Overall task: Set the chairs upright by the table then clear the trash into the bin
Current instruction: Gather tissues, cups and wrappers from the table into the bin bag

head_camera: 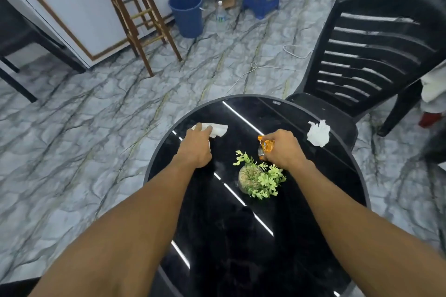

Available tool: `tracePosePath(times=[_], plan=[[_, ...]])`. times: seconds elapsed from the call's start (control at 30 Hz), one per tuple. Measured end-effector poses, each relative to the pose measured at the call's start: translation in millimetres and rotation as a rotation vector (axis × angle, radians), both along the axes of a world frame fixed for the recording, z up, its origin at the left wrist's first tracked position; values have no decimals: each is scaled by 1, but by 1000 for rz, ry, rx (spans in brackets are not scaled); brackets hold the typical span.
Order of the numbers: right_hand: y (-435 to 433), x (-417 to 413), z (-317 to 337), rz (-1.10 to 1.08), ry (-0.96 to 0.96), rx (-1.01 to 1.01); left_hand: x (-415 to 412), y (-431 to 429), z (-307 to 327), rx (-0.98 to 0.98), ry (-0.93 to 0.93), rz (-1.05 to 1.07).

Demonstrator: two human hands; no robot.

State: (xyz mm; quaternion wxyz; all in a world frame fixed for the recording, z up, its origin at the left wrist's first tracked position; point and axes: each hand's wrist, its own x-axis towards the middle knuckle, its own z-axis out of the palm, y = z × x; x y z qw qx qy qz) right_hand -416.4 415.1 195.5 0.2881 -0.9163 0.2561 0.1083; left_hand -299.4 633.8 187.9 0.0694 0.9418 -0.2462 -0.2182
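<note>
Glossy black table [301,200] with trash, bin [186,13] well away across the floor.
Left hand [196,148] pinches a white tissue [218,130], right hand [282,149] clamps an orange wrapper [265,146]; the potted plant [258,177] beside the right wrist could tip, and a crumpled tissue [318,133] could be forgotten.

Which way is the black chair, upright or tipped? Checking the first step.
Upright: the chair stands on its legs at the table, backrest up.
</note>
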Motion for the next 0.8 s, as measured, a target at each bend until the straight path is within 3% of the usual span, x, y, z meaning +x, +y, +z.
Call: tracePosePath(times=[0.23,0.43,0.8], plan=[[1,-1,-7,88,-35,-77,-18,-14,-14,-118,9,-1],[-3,-8,-5,-39,-151,-26,-26,-20,-4,-176,-41,-13],[1,-58,99,-203,-447,-49,-46,-58,121,-391,-208,-146]])
